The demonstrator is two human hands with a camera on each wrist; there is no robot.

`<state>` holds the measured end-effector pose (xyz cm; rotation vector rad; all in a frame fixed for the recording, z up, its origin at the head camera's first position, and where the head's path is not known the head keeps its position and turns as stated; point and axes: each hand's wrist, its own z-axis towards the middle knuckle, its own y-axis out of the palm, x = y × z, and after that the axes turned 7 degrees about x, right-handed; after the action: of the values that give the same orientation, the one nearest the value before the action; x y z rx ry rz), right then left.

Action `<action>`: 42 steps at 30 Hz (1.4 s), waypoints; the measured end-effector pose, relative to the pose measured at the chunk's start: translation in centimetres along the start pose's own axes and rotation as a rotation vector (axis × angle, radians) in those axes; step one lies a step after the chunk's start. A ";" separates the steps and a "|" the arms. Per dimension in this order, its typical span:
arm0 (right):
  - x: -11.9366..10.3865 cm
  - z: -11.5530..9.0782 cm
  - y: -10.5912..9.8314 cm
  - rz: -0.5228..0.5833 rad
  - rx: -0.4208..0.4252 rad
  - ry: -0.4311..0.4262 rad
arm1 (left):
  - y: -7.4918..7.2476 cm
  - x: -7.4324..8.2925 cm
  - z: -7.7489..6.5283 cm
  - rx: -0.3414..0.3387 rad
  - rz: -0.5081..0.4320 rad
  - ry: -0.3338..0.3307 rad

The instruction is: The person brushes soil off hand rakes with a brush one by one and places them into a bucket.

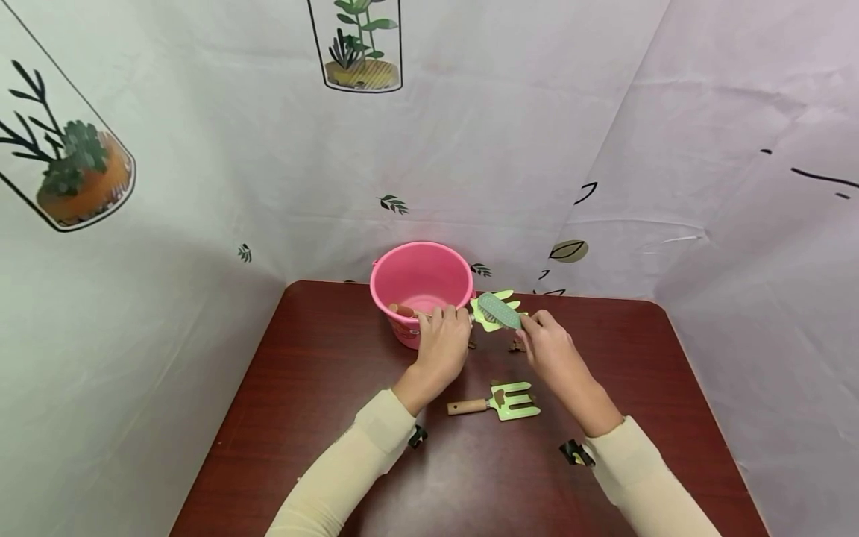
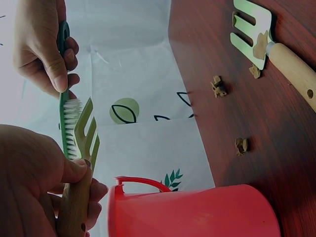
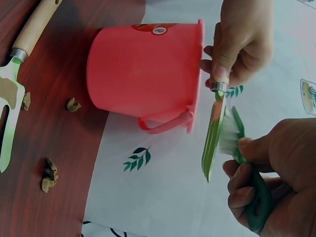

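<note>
My left hand (image 1: 443, 344) grips the wooden handle of a small green garden fork (image 2: 85, 136), held up beside the bucket's rim with its tines pointing right. In my right hand (image 1: 552, 344) is a green scrub brush (image 1: 499, 310), held by its handle. The white bristles lie against the fork's tined head, as both wrist views show. Behind the left hand stands a pink bucket (image 1: 421, 280). A second garden fork (image 1: 513, 401) lies on the table below the hands, a brown patch of dirt on its green head.
Small brown clumps (image 2: 241, 145) of dirt lie on the dark red wooden table (image 1: 322, 373) near the bucket. White cloth walls (image 1: 470, 149) printed with plants stand close behind the table and along its sides. The bucket's handle (image 3: 165, 123) hangs at its side.
</note>
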<state>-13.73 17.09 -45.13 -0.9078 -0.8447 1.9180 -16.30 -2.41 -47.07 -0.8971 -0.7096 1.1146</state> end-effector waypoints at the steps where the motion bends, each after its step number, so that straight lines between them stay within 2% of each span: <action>1: 0.0 0.0 0.0 -0.002 0.002 -0.001 | 0.0 0.0 0.0 0.004 0.001 0.000; 15: 0.9 -0.1 -0.1 -0.008 0.034 0.007 | 0.0 -0.2 -0.4 0.034 0.022 0.023; 28: 3.5 -0.5 -0.3 -0.045 0.060 0.027 | -0.1 -0.5 -0.6 0.047 0.021 0.032; 36: 5.4 -0.5 -0.6 -0.069 0.045 0.077 | -0.1 -0.9 -0.7 0.056 0.031 0.035; 42: 6.2 -0.3 -1.4 -0.038 0.076 0.084 | 0.0 -1.0 -0.6 0.059 0.034 0.036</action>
<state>-15.41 23.18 -45.81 -0.9128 -0.7297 1.8535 -16.06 -3.52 -47.36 -0.8794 -0.6306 1.1413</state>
